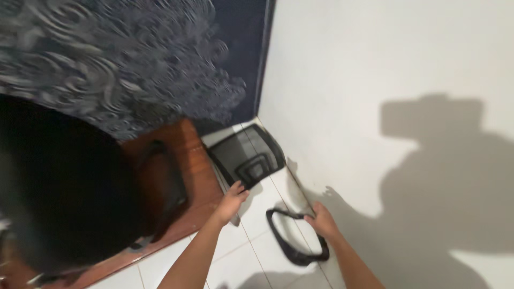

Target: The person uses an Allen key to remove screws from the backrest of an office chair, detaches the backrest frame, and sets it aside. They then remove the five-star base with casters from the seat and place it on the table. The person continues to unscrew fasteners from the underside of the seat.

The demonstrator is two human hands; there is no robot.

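A flat black panel with nested square ridges (247, 154) leans on the white tiled floor in the corner by the wall. My left hand (232, 199) touches its lower edge, fingers curled around it. My right hand (321, 220) grips the top of a black oval ring-shaped frame (296, 256) that stands on the floor against the white wall. The two hands are about a hand's width apart. The picture is blurred by motion.
A white wall (385, 69) fills the right side, with my shadow on it. A dark patterned curtain (118, 64) hangs at the upper left. A reddish wooden board (195, 176) and a large black shape (59, 182) lie at the left.
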